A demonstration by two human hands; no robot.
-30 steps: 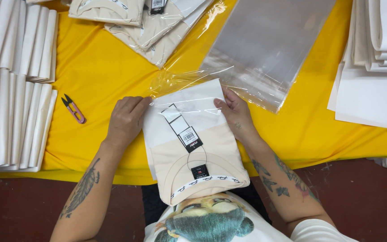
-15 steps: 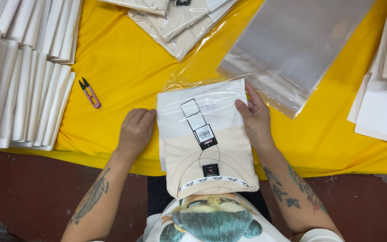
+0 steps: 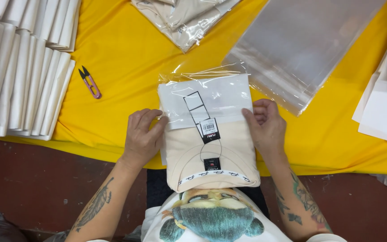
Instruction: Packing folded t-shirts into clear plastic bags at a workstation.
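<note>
A folded cream T-shirt (image 3: 209, 152) lies between the two hands at the near edge of the yellow-covered table (image 3: 126, 58), its collar end hanging over the edge toward the person. Its far half sits inside a clear plastic bag (image 3: 204, 96), whose open mouth reaches about to the level of the fingertips; a white sheet shows through the bag over the shirt's upper part. A black hang tag (image 3: 209, 130) on a thin cord lies on the shirt's middle, just between the hands.

The left hand (image 3: 142, 136) grips the shirt's left edge, fingers curled and pinching the bag's edge against the fabric. The right hand (image 3: 267, 125) presses against the right edge, fingers bent with the tips on the bag's rim; how firmly it pinches I cannot tell.

Beyond the left hand and to its outer side lie small thread snips (image 3: 89, 82) with pink handles, well apart from it. Farther left stands a row of folded white garments (image 3: 23, 76). Just beyond the right hand lies a stack of empty clear bags (image 3: 305, 45). Far ahead of both hands sit already bagged cream shirts (image 3: 180, 18). To the right hand's outer side lie white sheets (image 3: 384, 112).
</note>
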